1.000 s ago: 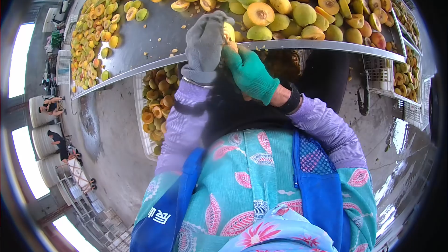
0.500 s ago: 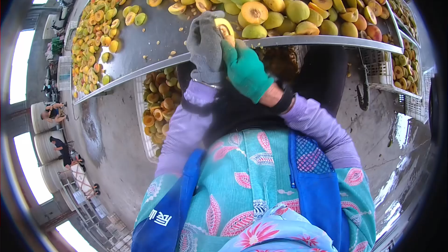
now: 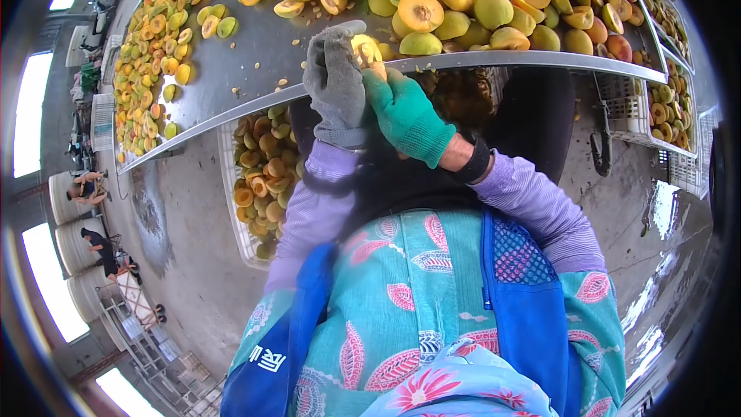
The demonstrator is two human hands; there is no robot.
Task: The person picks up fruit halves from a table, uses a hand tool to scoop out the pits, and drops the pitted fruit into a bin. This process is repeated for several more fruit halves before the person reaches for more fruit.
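My left hand [image 3: 333, 77], in a grey glove, is closed around a yellow peach half [image 3: 366, 50] at the metal table's near edge. Its cut face is turned toward my right hand [image 3: 409, 117], which wears a green glove with bare fingertips. Those fingertips are pressed together against the fruit's lower side. Whether they also grip a small tool is hidden. Just beyond both hands lies a pile of whole and halved peaches [image 3: 421, 12] on the metal table [image 3: 224, 81].
More peach halves [image 3: 158, 54] spread along the table's left side. Below the edge stands a crate of peach halves [image 3: 265, 177] at left. White crates [image 3: 625, 112] stand at right. People [image 3: 99, 247] are far off at left.
Both hands have stayed together at the table edge, shifting slightly left and down in view. The peach half has turned a little between them, and its cut face looks different.
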